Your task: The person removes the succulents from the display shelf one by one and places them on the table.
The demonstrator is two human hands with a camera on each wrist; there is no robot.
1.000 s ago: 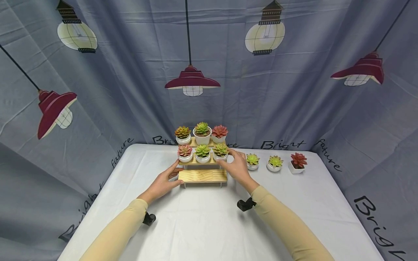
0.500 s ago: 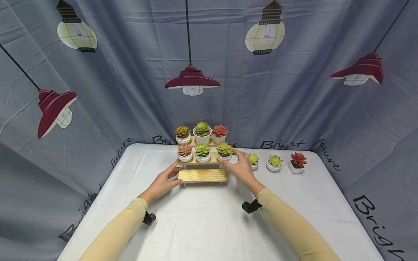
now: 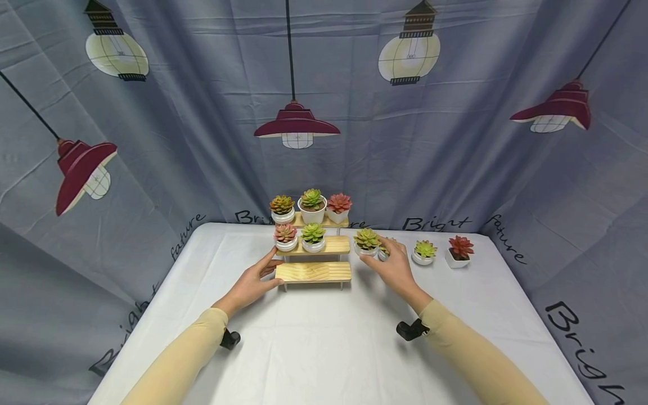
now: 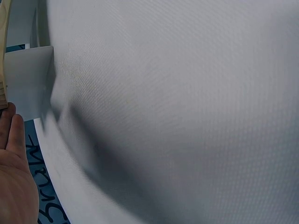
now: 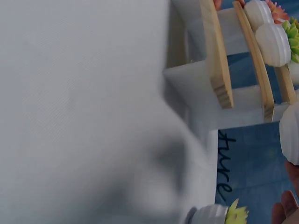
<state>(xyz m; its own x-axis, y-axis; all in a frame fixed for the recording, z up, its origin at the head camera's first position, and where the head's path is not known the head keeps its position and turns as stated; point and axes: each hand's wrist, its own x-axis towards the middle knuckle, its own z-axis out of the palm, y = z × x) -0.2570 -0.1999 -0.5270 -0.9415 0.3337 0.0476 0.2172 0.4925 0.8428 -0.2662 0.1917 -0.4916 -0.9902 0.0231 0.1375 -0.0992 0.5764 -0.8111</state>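
My right hand point(image 3: 397, 273) holds a green potted succulent point(image 3: 366, 240) by its white pot, just right of the tiered wooden stand point(image 3: 313, 272). The same pot point(image 5: 290, 135) shows at the edge of the right wrist view, clear of the stand's boards, with fingertips against it. My left hand point(image 3: 250, 286) rests on the stand's left end, fingers extended along the middle and lower boards. Fingers point(image 4: 17, 135) reach up to a board's end in the left wrist view. A pink succulent point(image 3: 286, 235) and a green succulent point(image 3: 313, 236) sit on the middle board.
On the top board stand an orange-brown succulent point(image 3: 282, 208), a taller green one point(image 3: 312, 205) and a red one point(image 3: 338, 207). To the right on the white table point(image 3: 324, 349) are a yellow-green succulent point(image 3: 424, 252) and a dark red one point(image 3: 459, 251); another is partly behind my right hand.
My right hand has lifted the green succulent off the right end of the middle board and carried it rightward, past the stand's edge. The left hand has stayed at the stand.
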